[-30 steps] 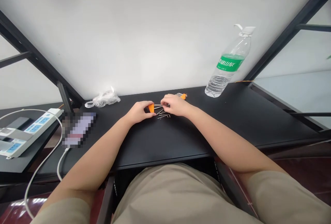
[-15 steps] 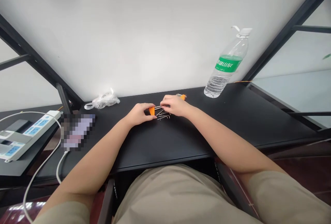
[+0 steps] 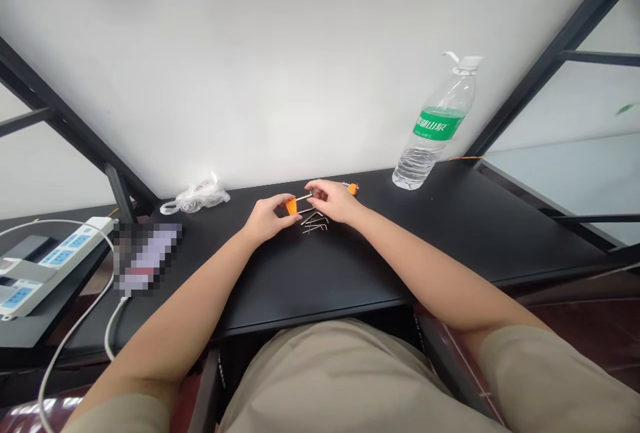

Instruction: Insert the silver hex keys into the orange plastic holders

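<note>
Between the thumb and fingers of my left hand (image 3: 267, 219) is an orange hex key holder (image 3: 291, 207). Two metal keys stick out of its right side. My right hand (image 3: 333, 201) pinches a hex key (image 3: 304, 197) at the upper side of the holder, its far end hidden by the fingers. Several loose L-shaped hex keys (image 3: 315, 223) lie on the black table just below, between the two hands. Behind my right hand a second orange holder (image 3: 353, 188) with keys in it is partly hidden.
A large water bottle (image 3: 434, 127) with a green label stands at the back right. At the back left lies a clear plastic bag (image 3: 200, 195). A blurred-out phone (image 3: 150, 256) with a white cable and a power strip (image 3: 60, 261) are on the left.
Both hands have shifted slightly up, with the holder tilted a little. The right fingers have moved up and left along the key, and more of the loose keys shows.
</note>
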`<state>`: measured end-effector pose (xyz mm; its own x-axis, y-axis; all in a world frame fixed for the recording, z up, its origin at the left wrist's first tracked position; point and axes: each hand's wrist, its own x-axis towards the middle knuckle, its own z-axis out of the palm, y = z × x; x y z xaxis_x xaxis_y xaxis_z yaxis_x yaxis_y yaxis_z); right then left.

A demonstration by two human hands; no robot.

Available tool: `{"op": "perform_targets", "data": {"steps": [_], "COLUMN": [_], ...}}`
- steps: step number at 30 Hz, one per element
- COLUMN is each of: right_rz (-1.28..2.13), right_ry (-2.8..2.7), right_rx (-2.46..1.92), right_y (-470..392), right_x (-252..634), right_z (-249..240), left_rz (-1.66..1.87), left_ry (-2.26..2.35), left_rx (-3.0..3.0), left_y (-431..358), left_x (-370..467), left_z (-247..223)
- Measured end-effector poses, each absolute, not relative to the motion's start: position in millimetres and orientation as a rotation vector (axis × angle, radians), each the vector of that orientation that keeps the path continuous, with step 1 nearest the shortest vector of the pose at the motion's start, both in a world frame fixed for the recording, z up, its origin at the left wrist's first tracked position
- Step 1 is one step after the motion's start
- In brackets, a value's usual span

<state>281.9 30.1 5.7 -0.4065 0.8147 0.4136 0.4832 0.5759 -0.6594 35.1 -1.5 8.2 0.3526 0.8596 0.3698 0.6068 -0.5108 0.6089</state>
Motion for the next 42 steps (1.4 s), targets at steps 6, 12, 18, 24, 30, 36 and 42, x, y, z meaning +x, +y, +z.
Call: {"op": "perform_targets", "data": {"steps": [6,12,18,24,30,36,42], "right_rz": [0.694,0.478,0.461,0.457,0.459,0.437,0.482], "right_ry": [-2.169,-2.279,-2.486,-2.518,-2.544,-2.543,-2.48], "right_rx": [-0.862,-0.994,-0.964,-1.078,-1.28,-1.177,-1.062], "right_y": [25,55,74,64,59,49,42], "right_x": [272,293,302,293,293,295,291], "right_z": [1,-10,-23,-14,-9,-4,1], "left_rz": [0.965,0.968,0.927,0.903,0.822,0.743,0.738], "left_ry": [1.186,1.359,1.419,1.416,1.415,1.363,1.328], "left_rx": [2.191,2.163,2.166,2.211,2.297,2.391,2.411], "left_y": [-6,-2,9,14,12,8,5], "left_x": [44,32,24,21,22,26,30], "left_z": [6,4,-5,-11,-9,-7,-6]}}
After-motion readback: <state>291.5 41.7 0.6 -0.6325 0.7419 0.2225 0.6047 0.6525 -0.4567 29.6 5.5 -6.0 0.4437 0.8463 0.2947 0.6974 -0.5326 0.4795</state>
